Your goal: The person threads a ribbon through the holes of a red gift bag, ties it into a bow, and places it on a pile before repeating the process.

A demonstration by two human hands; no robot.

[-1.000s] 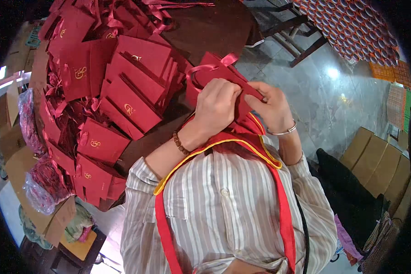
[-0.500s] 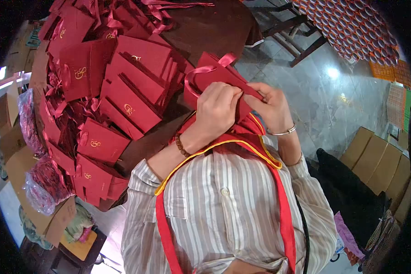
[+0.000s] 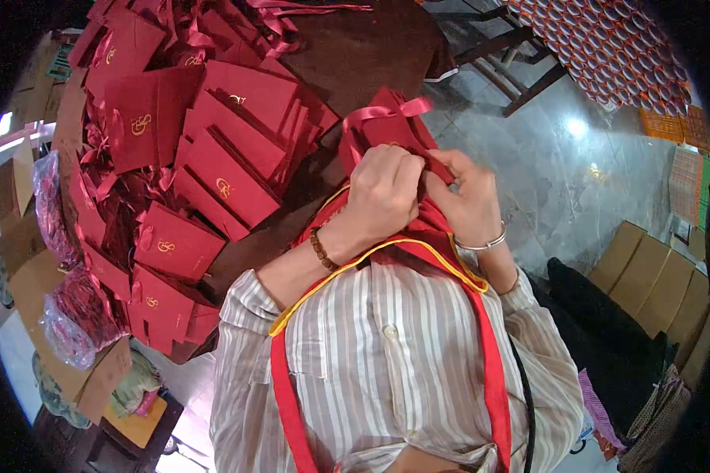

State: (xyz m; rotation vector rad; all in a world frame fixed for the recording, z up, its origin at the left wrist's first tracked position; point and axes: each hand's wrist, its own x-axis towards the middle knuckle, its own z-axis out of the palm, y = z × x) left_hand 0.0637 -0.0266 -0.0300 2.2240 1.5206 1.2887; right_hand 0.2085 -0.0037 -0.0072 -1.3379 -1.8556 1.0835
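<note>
A dark red gift bag [image 3: 383, 120] with a satin ribbon handle [image 3: 409, 109] is in front of my chest, over the red apron. My left hand [image 3: 383, 185], with a beaded bracelet at the wrist, is closed with its fingers curled on the near part of the bag. Opposite it, my right hand [image 3: 464, 193], wearing a silver bangle, pinches the bag's right edge between thumb and fingers. The fingertips meet close together, and the exact spot they grip is partly hidden behind the left knuckles.
Many similar red bags [image 3: 225, 185] with gold lettering are heaped on the brown-covered table [image 3: 371, 47] to the left. Plastic-wrapped bundles [image 3: 75, 315] lie beside it. A wooden stand [image 3: 521, 71], rows of round-topped items [image 3: 607, 47] and a cardboard box [image 3: 647, 276] are at the right.
The bag has turned more upright, and its ribbon has shifted rightward. Both hands have moved slightly down towards my chest, still on the bag.
</note>
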